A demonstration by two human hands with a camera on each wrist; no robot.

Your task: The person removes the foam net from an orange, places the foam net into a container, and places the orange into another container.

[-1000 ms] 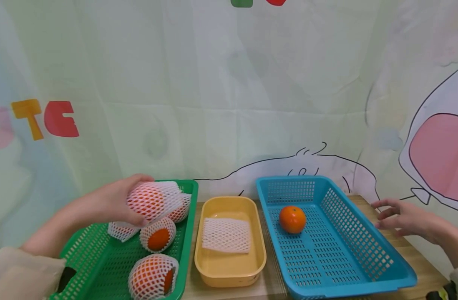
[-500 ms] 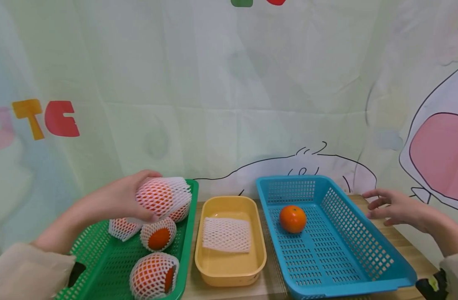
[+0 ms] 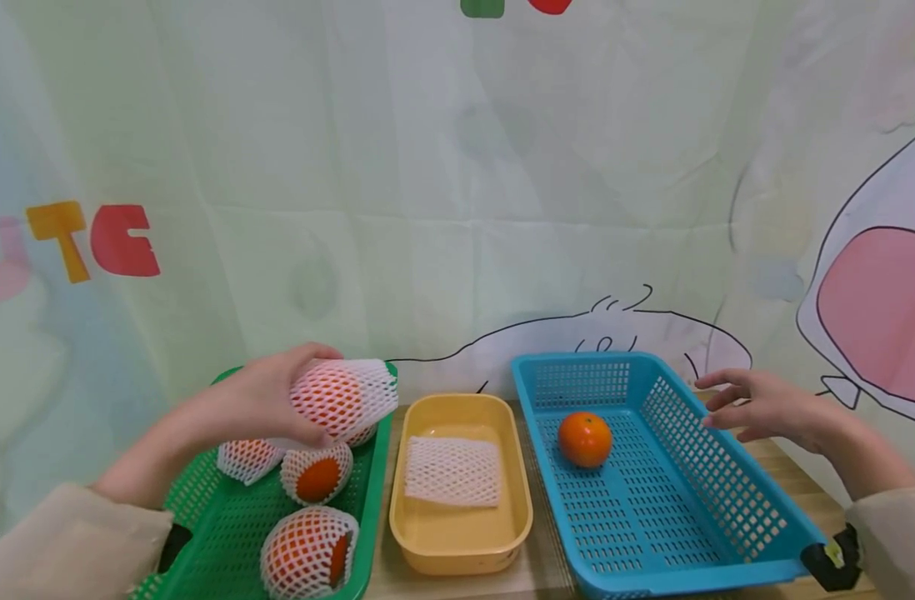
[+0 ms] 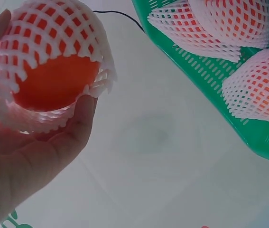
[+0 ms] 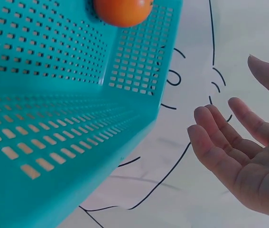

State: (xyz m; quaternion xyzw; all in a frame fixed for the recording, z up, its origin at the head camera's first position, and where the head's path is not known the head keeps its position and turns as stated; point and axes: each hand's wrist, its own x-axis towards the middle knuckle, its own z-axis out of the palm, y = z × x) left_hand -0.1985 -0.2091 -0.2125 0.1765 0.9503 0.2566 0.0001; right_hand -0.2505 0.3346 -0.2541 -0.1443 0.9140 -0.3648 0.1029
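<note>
My left hand (image 3: pixel 266 400) grips an orange fruit in a white foam net (image 3: pixel 342 400), held above the back of the green basket (image 3: pixel 217 517). In the left wrist view, bare orange skin shows at the open end of that net (image 4: pixel 53 31), with the thumb pressed against its edge. Several more netted fruits, one of them a netted fruit (image 3: pixel 307 550) at the front, lie in the green basket. My right hand (image 3: pixel 772 408) hovers over the right rim of the blue basket (image 3: pixel 652 575), fingers loosely bent and holding nothing. A bare orange (image 3: pixel 585 439) sits inside the blue basket.
Between the baskets stands a yellow tray (image 3: pixel 461 542) with a flattened foam net (image 3: pixel 452 471) in it. All three containers are on a wooden table (image 3: pixel 795 483). A printed cloth (image 3: pixel 457 192) hangs close behind them.
My left hand has moved to the right, carrying the netted fruit. My right hand has come leftward, from beside the blue basket to over its rim.
</note>
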